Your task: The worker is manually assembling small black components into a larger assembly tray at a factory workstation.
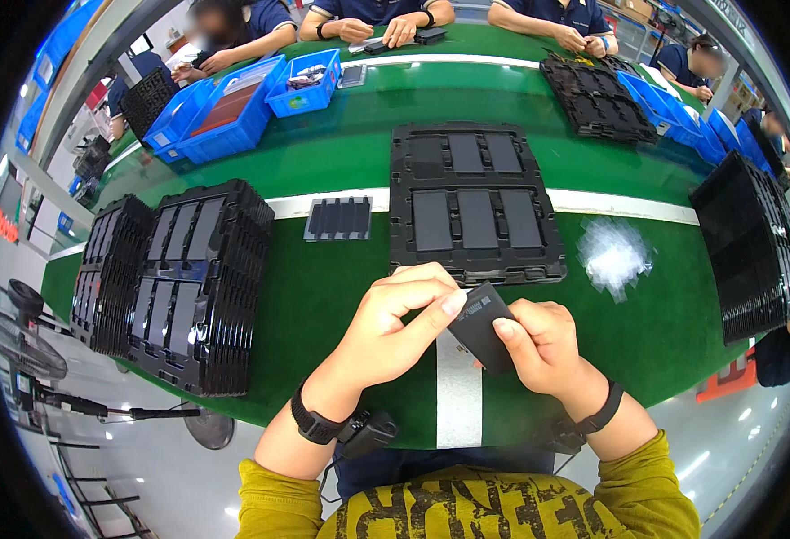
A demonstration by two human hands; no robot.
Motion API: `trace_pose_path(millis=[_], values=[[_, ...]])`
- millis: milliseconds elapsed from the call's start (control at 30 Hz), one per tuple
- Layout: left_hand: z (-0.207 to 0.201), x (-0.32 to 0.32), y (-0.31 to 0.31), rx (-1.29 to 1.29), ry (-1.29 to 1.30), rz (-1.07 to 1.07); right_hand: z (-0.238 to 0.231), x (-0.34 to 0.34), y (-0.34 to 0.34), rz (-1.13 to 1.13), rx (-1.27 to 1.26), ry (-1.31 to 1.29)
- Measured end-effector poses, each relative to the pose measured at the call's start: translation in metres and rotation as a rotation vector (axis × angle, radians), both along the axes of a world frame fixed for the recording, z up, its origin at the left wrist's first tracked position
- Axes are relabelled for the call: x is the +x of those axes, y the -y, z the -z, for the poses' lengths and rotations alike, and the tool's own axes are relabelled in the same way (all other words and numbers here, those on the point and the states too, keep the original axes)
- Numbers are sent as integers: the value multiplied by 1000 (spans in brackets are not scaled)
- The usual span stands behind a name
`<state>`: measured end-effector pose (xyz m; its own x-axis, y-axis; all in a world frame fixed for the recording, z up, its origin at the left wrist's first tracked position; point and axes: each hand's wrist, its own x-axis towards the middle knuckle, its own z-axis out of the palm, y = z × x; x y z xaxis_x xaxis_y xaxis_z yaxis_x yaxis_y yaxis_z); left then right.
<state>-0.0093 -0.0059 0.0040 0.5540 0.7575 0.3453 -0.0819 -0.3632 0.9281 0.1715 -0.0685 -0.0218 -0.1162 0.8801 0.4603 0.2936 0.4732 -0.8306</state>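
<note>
Green bench (314, 323): stretching across the workroom.
Middle tray (512, 269): holding five grey panels (480, 218); upper-left slot apparently lying bare.
Flat black piece (480, 337): sitting outside the tray, nearer the wearer.
Right hand (543, 346): clamping its right edge.
Left hand (395, 314): touching its upper-left corner; whether pinching, cannot tell.

Hides parts of a flat black device (485, 331) under left hand (399, 322) and right hand (543, 346), nearer than the central tray (426, 156). Beyond it, blurs one co-worker's head (219, 23) and crops another co-worker (372, 11).
</note>
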Motion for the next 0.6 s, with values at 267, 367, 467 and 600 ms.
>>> trace_pose_path(millis=[267, 367, 467, 600], values=[[2, -2, -5, 156, -45, -2, -8, 3, -4, -83, 183, 162], [1, -1, -7, 167, -119, 48, -7, 2, -4, -100, 229, 232], [2, 0, -7, 301, -151, -35, -7, -1, -4, -49, 267, 216], [6, 2, -7, 385, -67, -167, -6, -5, 3, -5, 83, 38]])
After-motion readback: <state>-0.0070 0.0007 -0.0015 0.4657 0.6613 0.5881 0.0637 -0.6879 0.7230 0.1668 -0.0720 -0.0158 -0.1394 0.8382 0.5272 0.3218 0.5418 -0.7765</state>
